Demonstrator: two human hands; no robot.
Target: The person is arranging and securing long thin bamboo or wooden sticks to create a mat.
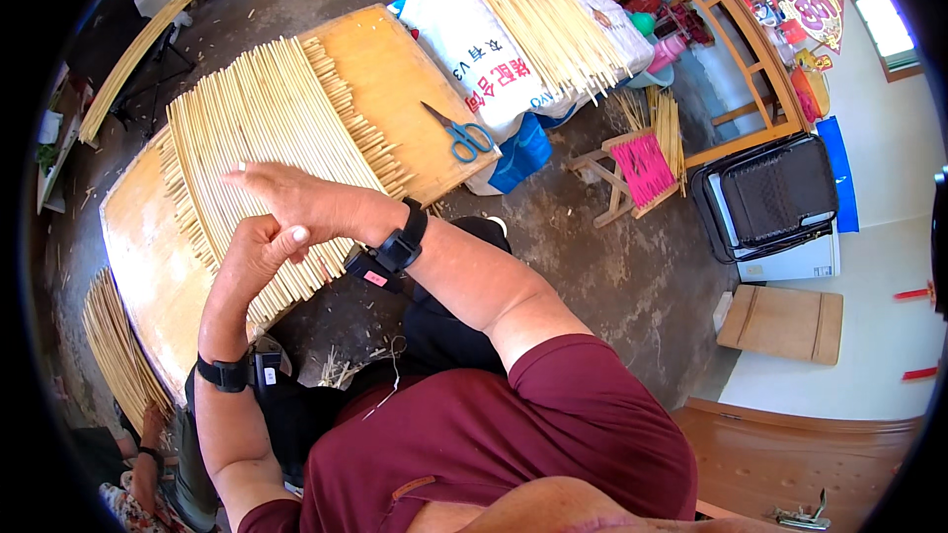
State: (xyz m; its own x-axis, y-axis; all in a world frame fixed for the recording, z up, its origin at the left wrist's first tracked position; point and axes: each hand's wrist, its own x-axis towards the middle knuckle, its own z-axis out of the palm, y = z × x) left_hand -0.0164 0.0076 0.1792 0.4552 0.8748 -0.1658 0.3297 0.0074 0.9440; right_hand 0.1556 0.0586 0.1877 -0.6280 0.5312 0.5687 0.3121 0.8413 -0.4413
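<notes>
Pale sticks (262,114) lie side by side in a wide mat on a wooden board (385,59), their ends uneven along both sides. My right hand (281,197) is over the mat with fingers open, stretched toward the left. Just below it, touching or overlapping it, my left hand (262,252) is closed with curled fingers and thumb out; what it holds, if anything, I cannot make out. Blue-handled scissors (469,138) lie on the board, right of the mat.
A white sack (439,39) carries more sticks (543,25). Stick bundles (123,336) stand at lower left beside another person's arm (148,474). Rightward are a small stool with pink seat (642,168), folded black chair (760,192), wooden frame (721,30) and leaning board (780,326).
</notes>
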